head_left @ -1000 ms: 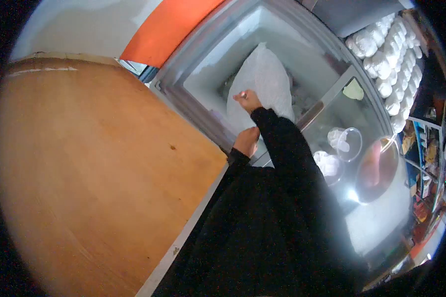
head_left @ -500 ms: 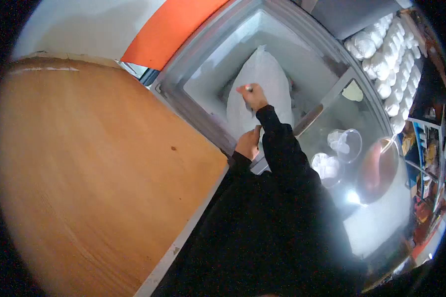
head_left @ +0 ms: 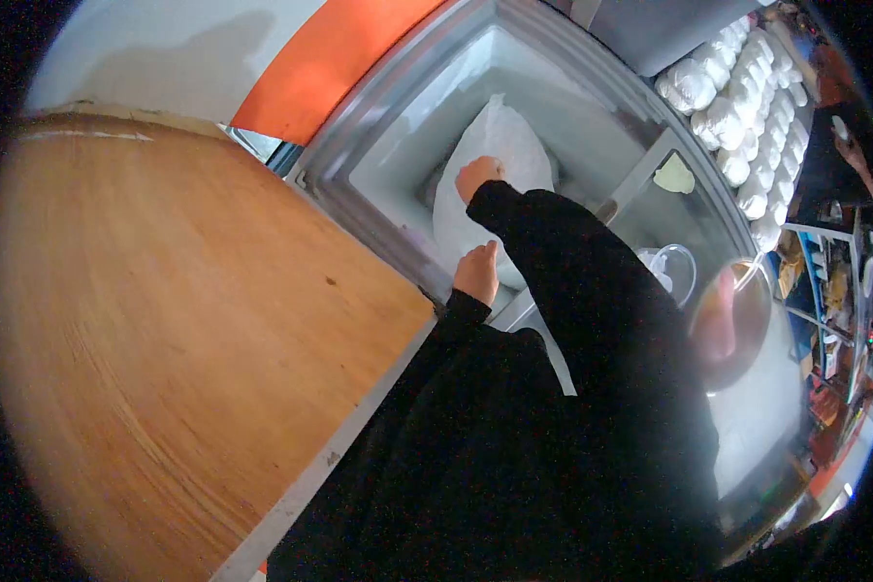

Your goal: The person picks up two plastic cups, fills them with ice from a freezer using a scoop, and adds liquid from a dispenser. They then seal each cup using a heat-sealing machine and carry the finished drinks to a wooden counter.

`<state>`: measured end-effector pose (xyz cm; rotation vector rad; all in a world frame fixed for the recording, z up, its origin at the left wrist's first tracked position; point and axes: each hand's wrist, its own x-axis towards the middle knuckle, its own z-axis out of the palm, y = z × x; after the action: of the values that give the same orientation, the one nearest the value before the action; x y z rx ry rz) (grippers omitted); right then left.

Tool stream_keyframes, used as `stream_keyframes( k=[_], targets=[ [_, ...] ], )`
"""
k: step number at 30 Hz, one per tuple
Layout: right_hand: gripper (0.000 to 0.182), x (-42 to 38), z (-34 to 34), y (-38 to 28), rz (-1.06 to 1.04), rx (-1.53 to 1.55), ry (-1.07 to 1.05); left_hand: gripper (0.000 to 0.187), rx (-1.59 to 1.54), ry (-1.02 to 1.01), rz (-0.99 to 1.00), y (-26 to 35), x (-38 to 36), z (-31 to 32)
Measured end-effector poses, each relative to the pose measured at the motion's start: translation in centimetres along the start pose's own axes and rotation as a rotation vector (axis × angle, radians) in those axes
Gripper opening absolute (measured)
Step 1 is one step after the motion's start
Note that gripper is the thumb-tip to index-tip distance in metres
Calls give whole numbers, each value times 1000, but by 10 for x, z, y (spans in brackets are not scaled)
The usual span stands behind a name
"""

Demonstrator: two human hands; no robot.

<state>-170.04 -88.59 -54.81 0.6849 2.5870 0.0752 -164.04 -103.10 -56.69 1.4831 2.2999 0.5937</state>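
A large white sack (head_left: 514, 141) stands inside an open chest freezer (head_left: 390, 175), its narrow top pointing away from me. At the sack's near left end, my left hand (head_left: 477, 274) is closed with the thumb up, on what looks like the sack's edge. My right hand (head_left: 480, 177) makes a fist over the sack's upper part, its arm reaching across from the right. Whatever that fist holds is hidden by the fingers. Both dark sleeves cover part of the freezer's near rim.
A wooden board (head_left: 204, 320) fills the left side. On the right, a glass lid (head_left: 640, 209) bears a clear plastic cup (head_left: 677, 274) and a round tub (head_left: 732, 325) with something pink. Stacked white wrapped bundles (head_left: 737, 116) stand beyond, near shelves (head_left: 829, 301).
My right hand has shifted slightly left and turned, its forearm swinging further across and covering one cup. My left hand has moved a little left. The view has shifted slightly.
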Motion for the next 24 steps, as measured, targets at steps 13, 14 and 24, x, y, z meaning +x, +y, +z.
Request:
stream_keyframes(
  k=[13, 14, 24],
  targets=[
    [16, 38, 87, 19, -403, 414, 403, 27, -42, -114, -15, 8, 3, -11],
    [19, 46, 86, 12, -411, 380, 339, 27, -42, -120, -19, 9, 2, -11],
    [19, 63, 65, 39, -798, 212, 305, 24, -95, -69, -20, 4, 2, -9]
  ],
)
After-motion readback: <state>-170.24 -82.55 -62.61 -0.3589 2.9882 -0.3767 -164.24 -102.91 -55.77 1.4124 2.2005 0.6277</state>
